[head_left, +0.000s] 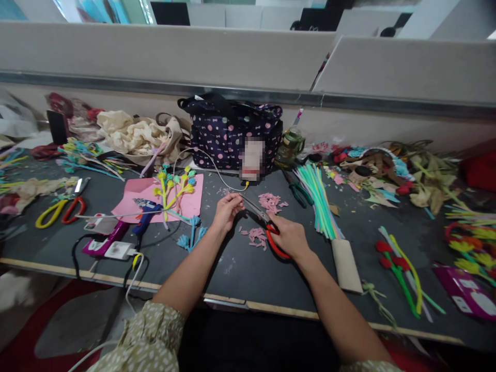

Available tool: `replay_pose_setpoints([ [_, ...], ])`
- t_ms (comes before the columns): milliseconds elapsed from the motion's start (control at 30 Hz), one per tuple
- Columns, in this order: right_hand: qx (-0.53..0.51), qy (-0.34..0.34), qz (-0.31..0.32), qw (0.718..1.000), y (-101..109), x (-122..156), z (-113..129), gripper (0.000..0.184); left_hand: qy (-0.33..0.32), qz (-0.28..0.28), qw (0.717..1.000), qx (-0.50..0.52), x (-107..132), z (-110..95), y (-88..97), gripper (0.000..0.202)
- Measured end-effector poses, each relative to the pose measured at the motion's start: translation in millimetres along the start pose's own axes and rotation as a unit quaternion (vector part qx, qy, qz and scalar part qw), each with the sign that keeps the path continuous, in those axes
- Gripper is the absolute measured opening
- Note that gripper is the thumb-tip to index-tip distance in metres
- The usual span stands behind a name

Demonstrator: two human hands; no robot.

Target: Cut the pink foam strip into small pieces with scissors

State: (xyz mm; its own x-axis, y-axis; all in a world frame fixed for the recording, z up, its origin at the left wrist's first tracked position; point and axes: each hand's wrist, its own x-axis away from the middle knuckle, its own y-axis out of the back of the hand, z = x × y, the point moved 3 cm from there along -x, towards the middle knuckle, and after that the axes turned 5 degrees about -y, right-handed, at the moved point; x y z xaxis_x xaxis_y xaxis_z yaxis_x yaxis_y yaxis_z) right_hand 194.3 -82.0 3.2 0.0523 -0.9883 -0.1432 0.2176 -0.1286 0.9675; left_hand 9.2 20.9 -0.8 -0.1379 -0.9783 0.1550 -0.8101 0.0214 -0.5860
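Note:
My right hand (289, 236) is closed round the red handles of a pair of scissors (267, 225), whose blades point up and left toward my left hand (227, 209). My left hand is pinched at the blade tips on something small that I cannot make out. Small pink cut pieces (256, 236) lie on the dark table (240, 268) below the scissors, and a second pink pile (270, 201) lies just beyond them.
A polka-dot bag (232, 132) stands behind. To the left lie a pink sheet (135, 199) with pipe-cleaner flowers, a blue glue gun (146, 216), a charger with cables (116, 249) and yellow and red scissors (58, 211). Green pipe cleaners (320, 199), a cardboard tube (346, 264) and red-tipped stems (399, 266) lie right.

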Motion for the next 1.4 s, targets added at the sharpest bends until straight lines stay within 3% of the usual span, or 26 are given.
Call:
replay_pose_setpoints([
  [767, -0.008, -0.017, 0.039, 0.999, 3.9, 0.7, 5.6, 0.045, 0.007, 0.001, 1.0, 0.003, 0.4, 0.2, 0.0, 0.028],
  [1233, -0.037, -0.04, -0.024, 0.998, 5.6, -1.3, -5.0, 0.046, 0.005, 0.015, 1.0, 0.003, 1.8, -2.0, -2.3, 0.031],
  [1400, -0.011, 0.012, -0.033, 0.999, 8.3, -1.7, -3.7, 0.054, 0.002, 0.011, 1.0, 0.004, 1.2, -3.1, -1.8, 0.033],
])
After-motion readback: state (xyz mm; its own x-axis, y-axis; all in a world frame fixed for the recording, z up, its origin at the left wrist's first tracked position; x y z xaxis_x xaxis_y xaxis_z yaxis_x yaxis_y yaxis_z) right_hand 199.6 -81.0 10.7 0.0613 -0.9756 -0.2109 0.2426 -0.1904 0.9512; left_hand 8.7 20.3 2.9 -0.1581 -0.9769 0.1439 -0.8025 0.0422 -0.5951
